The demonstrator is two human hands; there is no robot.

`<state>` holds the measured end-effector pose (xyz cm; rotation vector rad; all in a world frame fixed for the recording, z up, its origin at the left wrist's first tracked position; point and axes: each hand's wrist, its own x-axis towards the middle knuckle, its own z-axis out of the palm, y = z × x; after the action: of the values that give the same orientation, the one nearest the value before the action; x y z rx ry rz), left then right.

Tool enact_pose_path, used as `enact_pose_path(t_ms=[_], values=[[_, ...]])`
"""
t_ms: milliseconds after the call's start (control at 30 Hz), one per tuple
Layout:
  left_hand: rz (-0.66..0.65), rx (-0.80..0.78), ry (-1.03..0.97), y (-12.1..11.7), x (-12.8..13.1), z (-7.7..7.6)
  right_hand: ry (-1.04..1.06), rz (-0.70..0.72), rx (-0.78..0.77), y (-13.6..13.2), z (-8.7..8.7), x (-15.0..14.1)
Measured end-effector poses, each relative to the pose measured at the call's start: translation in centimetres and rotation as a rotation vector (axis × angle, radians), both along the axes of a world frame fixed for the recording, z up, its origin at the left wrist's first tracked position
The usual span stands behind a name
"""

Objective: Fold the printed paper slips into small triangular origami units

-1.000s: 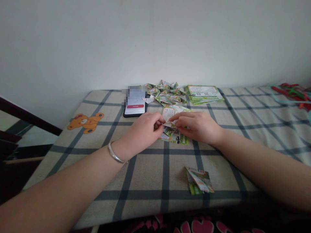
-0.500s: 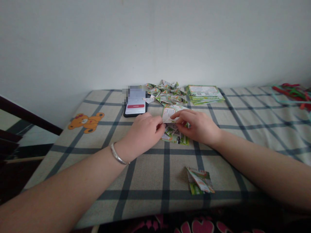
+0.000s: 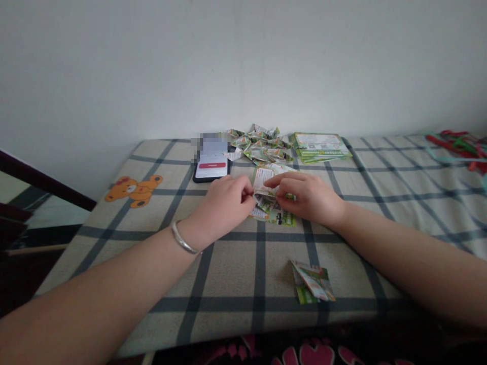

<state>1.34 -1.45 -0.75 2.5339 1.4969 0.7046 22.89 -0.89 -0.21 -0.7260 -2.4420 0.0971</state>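
My left hand (image 3: 224, 205) and my right hand (image 3: 306, 196) meet at the middle of the checked cloth, both pinching a small folded piece of green and white printed paper (image 3: 265, 192). Under them lies a flat printed leaflet (image 3: 274, 215). A silver bangle (image 3: 180, 239) sits on my left wrist. Both sets of fingers are closed on the paper.
A phone (image 3: 211, 163) with a lit screen lies behind my left hand. Beside it is a heap of several folded paper pieces (image 3: 261, 144) and a stack of leaflets (image 3: 318, 147). One folded piece (image 3: 312, 281) rests near the front edge. Coloured cords (image 3: 460, 144) lie far right. A bear print (image 3: 133, 190) marks the cloth at left.
The fingers of both hands have shifted slightly on the paper, working its fold. The arms and everything else on the cloth stay in place.
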Motion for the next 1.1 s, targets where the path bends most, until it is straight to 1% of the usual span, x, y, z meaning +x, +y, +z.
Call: enact_pose_path(t_ms=[133, 267, 500, 800, 867, 1000, 1100], values=[[-0.005, -0.037, -0.054, -0.17, 0.24, 0.05, -0.011, -0.023, 0.017, -0.13, -0.07, -0.15], [-0.003, -0.035, -0.043, -0.17, 0.32, -0.04, -0.030, -0.011, 0.023, -0.01, -0.20, -0.11], [0.004, -0.001, 0.005, 0.07, 0.14, -0.30, -0.060, 0.080, 0.034, 0.34, -0.22, 0.05], [0.083, -0.058, 0.134, -0.51, 0.50, 0.54, -0.129, 0.185, 0.046, 0.60, -0.15, 0.33], [0.064, -0.045, 0.129, -0.55, 0.50, 0.43, -0.136, 0.187, 0.042, 0.60, -0.07, 0.32], [-0.031, -0.001, 0.051, -0.44, 0.27, 0.06, -0.141, 0.195, 0.021, 0.57, 0.08, 0.30], [-0.093, 0.035, 0.068, -0.38, 0.06, 0.08, -0.147, 0.194, 0.020, 0.52, 0.10, 0.40]])
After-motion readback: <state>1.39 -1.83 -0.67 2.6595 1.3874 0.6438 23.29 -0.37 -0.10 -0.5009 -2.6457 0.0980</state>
